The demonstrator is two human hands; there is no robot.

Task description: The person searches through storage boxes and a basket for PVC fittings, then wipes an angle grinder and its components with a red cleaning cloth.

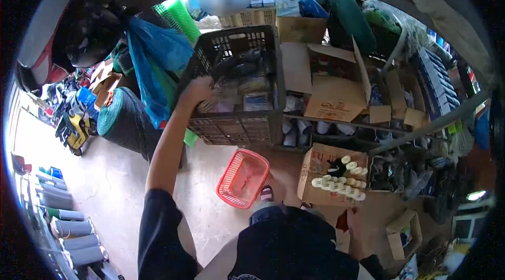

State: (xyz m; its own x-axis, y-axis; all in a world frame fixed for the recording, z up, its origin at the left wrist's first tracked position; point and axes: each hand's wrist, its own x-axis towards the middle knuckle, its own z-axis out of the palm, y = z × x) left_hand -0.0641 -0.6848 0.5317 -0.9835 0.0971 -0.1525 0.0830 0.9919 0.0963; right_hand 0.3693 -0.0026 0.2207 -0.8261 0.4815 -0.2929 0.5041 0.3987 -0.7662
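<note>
My left hand is at the left rim of a large dark plastic crate, its fingers curled over the edge. Whether the fingers grip the rim or something inside is hidden. Packets and dark items lie within the crate. Down at the right, my right hand is beside a small dark red object; its fingers are too unclear to read. On the floor in front of me stands a red plastic basket. A cardboard box with rows of cream-coloured round pieces is to its right.
Open cardboard boxes fill the shelf at the back right. A rolled green mesh and blue plastic bags are left of the crate. Grey rolls lie at the lower left. Another open carton sits at the lower right.
</note>
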